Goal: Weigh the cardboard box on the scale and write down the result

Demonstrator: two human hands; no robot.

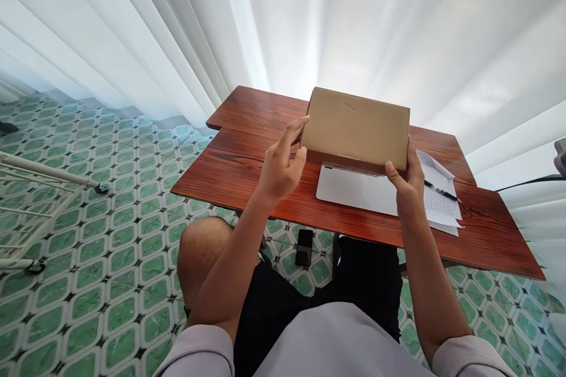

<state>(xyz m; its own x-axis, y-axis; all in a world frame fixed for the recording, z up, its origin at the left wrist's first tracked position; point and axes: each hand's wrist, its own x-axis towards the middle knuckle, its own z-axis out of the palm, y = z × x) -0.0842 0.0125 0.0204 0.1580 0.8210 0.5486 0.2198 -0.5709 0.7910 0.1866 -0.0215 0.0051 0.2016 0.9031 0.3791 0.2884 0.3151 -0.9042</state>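
A closed brown cardboard box is tilted toward me over the far part of a flat silver-white slab that looks like a closed laptop. My right hand grips the box's near right corner, thumb on the near side and fingers along the right side. At the left side of the box is my left hand, its index fingertip against the edge and its thumb by the near left corner. Some of the left fingers are hidden behind the box. Whether the box's underside touches the slab I cannot tell.
Under both stands a reddish-brown wooden table. Handwritten papers with a black pen lie right of the slab. A black phone is on the green tiled floor. A white wheeled rack stands left; white curtains hang behind.
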